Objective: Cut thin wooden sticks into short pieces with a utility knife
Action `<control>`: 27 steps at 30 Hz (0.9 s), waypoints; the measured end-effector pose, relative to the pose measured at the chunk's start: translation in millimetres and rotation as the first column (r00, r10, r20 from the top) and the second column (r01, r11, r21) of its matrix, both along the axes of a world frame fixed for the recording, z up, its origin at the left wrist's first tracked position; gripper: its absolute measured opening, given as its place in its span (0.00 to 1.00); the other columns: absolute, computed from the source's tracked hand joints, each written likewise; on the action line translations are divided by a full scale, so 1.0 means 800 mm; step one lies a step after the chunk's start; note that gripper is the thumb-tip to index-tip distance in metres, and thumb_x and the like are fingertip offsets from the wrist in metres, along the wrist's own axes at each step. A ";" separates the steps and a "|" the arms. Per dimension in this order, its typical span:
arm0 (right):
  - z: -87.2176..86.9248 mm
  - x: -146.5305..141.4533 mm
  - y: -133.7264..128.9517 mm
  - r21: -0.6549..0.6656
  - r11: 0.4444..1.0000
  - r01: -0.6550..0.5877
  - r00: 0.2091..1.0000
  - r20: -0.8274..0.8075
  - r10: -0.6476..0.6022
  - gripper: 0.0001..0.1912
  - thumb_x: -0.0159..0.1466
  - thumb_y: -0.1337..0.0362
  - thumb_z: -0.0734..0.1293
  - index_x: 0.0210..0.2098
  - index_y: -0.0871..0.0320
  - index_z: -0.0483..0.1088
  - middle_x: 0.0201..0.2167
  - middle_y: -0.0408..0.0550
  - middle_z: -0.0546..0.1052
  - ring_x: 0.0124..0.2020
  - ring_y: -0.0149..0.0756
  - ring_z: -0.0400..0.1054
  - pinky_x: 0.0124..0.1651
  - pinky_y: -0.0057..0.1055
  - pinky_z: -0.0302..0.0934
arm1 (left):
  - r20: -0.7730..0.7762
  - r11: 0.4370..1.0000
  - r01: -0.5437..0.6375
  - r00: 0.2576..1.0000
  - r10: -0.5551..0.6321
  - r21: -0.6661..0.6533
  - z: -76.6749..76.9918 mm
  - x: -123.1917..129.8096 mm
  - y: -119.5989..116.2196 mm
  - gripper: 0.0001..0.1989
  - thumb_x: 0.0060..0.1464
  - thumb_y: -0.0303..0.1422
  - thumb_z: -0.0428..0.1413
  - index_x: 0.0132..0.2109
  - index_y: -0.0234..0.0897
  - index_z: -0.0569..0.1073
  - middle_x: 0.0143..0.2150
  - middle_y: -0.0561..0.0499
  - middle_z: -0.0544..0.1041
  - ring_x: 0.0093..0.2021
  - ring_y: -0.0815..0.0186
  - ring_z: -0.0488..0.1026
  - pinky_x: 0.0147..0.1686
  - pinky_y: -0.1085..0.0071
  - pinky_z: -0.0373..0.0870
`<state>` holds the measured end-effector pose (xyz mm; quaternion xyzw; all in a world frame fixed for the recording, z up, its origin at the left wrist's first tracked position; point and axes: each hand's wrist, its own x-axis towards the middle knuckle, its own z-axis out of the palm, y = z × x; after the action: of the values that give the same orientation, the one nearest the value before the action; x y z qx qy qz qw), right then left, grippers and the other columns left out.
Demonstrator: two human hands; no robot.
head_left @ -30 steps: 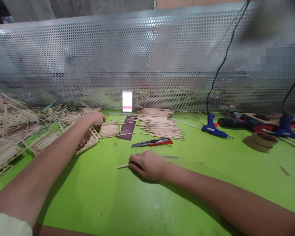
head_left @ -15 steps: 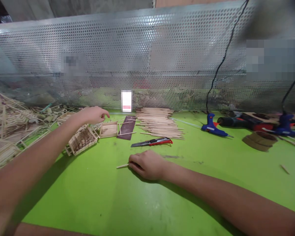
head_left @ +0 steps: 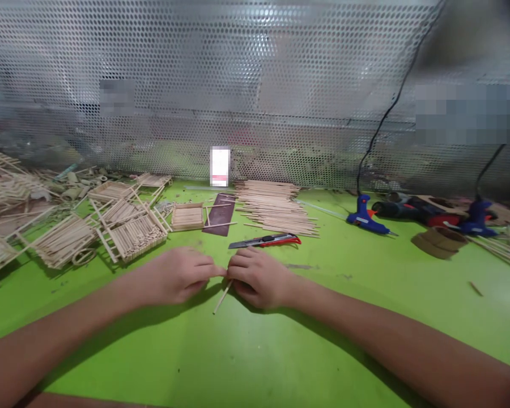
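Observation:
A thin wooden stick (head_left: 221, 298) slants down out of the fingers of my right hand (head_left: 259, 277), which is closed on it just above the green tabletop. My left hand (head_left: 181, 276) has its fingers curled and its index finger reaching to my right fingertips. Whether the left fingers grip anything is hidden. Just behind my right hand lies a utility knife (head_left: 266, 241) with a red-edged handle and its blade pointing left. Further back is a stack of wooden sticks (head_left: 276, 207).
Small stick-built carts (head_left: 138, 235) and frames crowd the left side. A brown sheet (head_left: 220, 215) lies beside the stick stack. At the right are blue glue guns (head_left: 368, 216), a brown tape roll (head_left: 440, 242) and a power tool (head_left: 402, 211). A perforated metal screen (head_left: 187, 130) stands behind.
My left hand has come back from the stick-built pieces at the back left to meet my right hand. The stick in my right hand has turned from pointing left to pointing down and toward me.

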<state>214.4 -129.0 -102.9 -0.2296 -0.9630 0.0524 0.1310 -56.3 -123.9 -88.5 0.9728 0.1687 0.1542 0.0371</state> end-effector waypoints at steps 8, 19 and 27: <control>0.001 0.002 -0.001 -0.026 1.000 -0.001 0.993 -0.120 -0.002 0.13 0.73 0.60 0.66 0.53 0.60 0.74 0.52 0.56 0.79 0.53 0.47 0.69 0.60 0.46 0.62 | 0.095 0.991 0.062 0.993 -0.074 0.121 -0.014 0.019 0.000 0.09 0.71 0.30 0.54 0.51 0.39 0.80 0.34 0.51 0.80 0.28 0.68 0.72 0.29 0.69 0.65; 0.021 0.029 0.026 0.156 0.886 0.437 0.891 0.059 -0.450 0.15 0.74 0.62 0.63 0.57 0.59 0.73 0.55 0.58 0.78 0.56 0.52 0.70 0.60 0.53 0.62 | 0.074 0.998 0.025 0.997 -0.029 0.051 -0.026 0.007 0.006 0.08 0.70 0.29 0.57 0.44 0.37 0.81 0.34 0.51 0.81 0.31 0.66 0.75 0.36 0.67 0.68; 0.011 0.044 0.050 0.146 0.888 0.436 0.874 0.166 -0.457 0.16 0.78 0.63 0.57 0.51 0.61 0.75 0.51 0.57 0.79 0.50 0.48 0.71 0.55 0.45 0.62 | 0.078 0.999 -0.005 0.997 0.002 0.042 -0.024 0.003 0.011 0.10 0.71 0.32 0.55 0.44 0.38 0.82 0.38 0.48 0.82 0.37 0.64 0.77 0.38 0.66 0.69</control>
<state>249.5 -89.2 -94.1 -0.4428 -0.8933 -0.0526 0.0560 -54.1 -115.3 -107.5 0.9663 0.1656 0.1958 0.0228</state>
